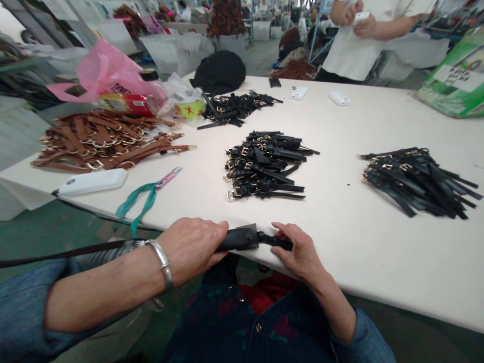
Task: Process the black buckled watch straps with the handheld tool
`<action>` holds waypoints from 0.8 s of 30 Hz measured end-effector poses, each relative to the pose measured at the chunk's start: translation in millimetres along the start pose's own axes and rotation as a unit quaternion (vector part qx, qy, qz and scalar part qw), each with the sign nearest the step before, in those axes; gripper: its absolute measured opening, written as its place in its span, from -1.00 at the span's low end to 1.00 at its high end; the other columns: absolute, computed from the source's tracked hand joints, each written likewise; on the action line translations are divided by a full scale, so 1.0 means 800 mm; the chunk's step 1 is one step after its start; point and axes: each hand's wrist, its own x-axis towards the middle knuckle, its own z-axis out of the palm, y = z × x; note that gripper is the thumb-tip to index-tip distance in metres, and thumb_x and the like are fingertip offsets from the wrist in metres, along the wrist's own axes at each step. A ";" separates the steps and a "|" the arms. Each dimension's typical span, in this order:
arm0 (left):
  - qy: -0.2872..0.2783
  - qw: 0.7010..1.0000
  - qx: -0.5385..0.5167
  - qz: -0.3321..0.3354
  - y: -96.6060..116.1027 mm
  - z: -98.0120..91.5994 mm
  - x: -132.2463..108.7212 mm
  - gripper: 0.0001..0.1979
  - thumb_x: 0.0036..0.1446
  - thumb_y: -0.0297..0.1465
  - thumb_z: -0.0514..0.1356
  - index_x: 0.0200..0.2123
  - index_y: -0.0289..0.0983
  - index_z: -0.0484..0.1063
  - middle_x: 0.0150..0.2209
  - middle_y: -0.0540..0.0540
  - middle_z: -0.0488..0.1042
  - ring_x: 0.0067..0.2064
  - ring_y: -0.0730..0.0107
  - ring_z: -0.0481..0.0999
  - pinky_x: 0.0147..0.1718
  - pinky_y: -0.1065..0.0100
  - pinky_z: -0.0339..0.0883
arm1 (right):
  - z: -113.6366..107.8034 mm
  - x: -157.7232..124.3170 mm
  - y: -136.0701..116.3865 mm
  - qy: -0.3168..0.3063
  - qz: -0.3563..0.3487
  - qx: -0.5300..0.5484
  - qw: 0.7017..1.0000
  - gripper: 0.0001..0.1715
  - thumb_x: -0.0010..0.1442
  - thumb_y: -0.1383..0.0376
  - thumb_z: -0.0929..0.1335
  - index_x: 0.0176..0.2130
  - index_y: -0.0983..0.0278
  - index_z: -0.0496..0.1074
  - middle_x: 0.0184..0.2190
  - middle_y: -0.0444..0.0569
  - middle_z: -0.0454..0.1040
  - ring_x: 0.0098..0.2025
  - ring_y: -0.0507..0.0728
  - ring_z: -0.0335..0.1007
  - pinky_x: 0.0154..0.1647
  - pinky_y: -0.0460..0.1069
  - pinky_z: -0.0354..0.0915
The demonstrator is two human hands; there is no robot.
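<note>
Strap (242,239): black, with a wider flat section and a narrower stitched length, held across the near edge of the worktop (378,272), directly in front of the person.

Left hand (191,249): closed over the wider section, fingers wrapped around it; a long dark strip runs from under this hand towards the left of the view.

Right hand (298,254): curled and gripping the narrower length, with the fingers laid over its end.

Metal bangle (162,259): worn on the left wrist.

Nearest black pile (264,164): buckled black straps heaped just ahead of the hands.

Other black piles (416,184): one is placed to the right; a smaller one (238,108) is laid further back.

Brown straps (102,141): heaped at the left, with metal rings and buckles attached.

Thread snips (168,176): pink-handled, tied to a green cord (138,204), lying near the worktop's edge beside a white power bank (93,181).

Pink plastic bag (106,73): placed at the far left corner.

Co-worker's hands (359,20): a white object is held beyond the worktop's far edge.
</note>
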 end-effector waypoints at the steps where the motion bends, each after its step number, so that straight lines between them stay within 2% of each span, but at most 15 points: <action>1: 0.005 1.000 -0.001 -0.001 0.001 0.001 0.001 -0.76 0.08 -0.21 -0.02 -0.31 -0.23 0.30 -0.40 -0.16 0.49 -0.37 0.09 0.49 -0.45 0.22 0.26 | 0.000 0.000 0.000 0.002 0.000 0.000 1.000 -0.40 -0.05 0.39 0.37 0.02 0.19 0.27 -0.32 -0.05 0.39 -0.26 0.12 0.28 -0.18 0.06 0.25; 8: 0.005 0.998 -0.048 -0.037 -0.012 0.020 0.000 -0.68 0.07 -0.11 -0.02 -0.29 -0.22 0.32 -0.43 -0.16 0.49 -0.38 0.11 0.48 -0.44 0.24 0.24 | 0.001 -0.001 0.001 0.005 -0.003 -0.005 1.000 -0.44 -0.05 0.39 0.37 -0.01 0.21 0.28 -0.31 -0.05 0.39 -0.26 0.12 0.29 -0.18 0.05 0.25; 14: 0.031 0.996 -0.067 -0.056 -0.011 0.025 0.008 -0.66 0.03 -0.08 0.01 -0.30 -0.21 0.34 -0.42 -0.15 0.49 -0.36 0.09 0.48 -0.43 0.26 0.23 | 0.002 -0.001 0.001 0.002 -0.004 -0.042 0.999 -0.60 -0.03 0.36 0.36 -0.12 0.25 0.35 -0.31 -0.02 0.37 -0.24 0.14 0.27 -0.18 0.05 0.24; 17: 0.033 0.992 -0.100 -0.065 -0.011 0.029 0.010 -0.64 0.02 -0.07 0.02 -0.30 -0.22 0.35 -0.41 -0.15 0.49 -0.35 0.15 0.48 -0.43 0.30 0.23 | 0.005 -0.001 -0.002 0.000 0.000 -0.063 0.998 -0.66 0.00 0.36 0.35 -0.16 0.24 0.38 -0.31 -0.01 0.35 -0.24 0.13 0.26 -0.20 0.03 0.23; 21: 0.035 0.988 -0.134 -0.070 -0.018 0.037 0.002 -0.63 0.06 -0.08 -0.01 -0.26 -0.22 0.35 -0.40 -0.14 0.50 -0.35 0.19 0.49 -0.41 0.32 0.23 | 0.006 -0.003 -0.011 -0.008 0.005 -0.111 0.994 -0.75 0.01 0.37 0.34 -0.23 0.22 0.40 -0.33 -0.02 0.33 -0.25 0.14 0.25 -0.20 0.05 0.21; 24: 0.040 0.988 -0.128 -0.080 -0.025 0.039 -0.008 -0.63 0.06 -0.06 -0.02 -0.28 -0.21 0.35 -0.42 -0.13 0.50 -0.36 0.19 0.49 -0.43 0.33 0.22 | -0.001 -0.004 -0.016 0.012 0.006 -0.138 0.990 -0.78 0.01 0.38 0.34 -0.26 0.22 0.40 -0.33 -0.03 0.34 -0.28 0.13 0.26 -0.23 0.04 0.20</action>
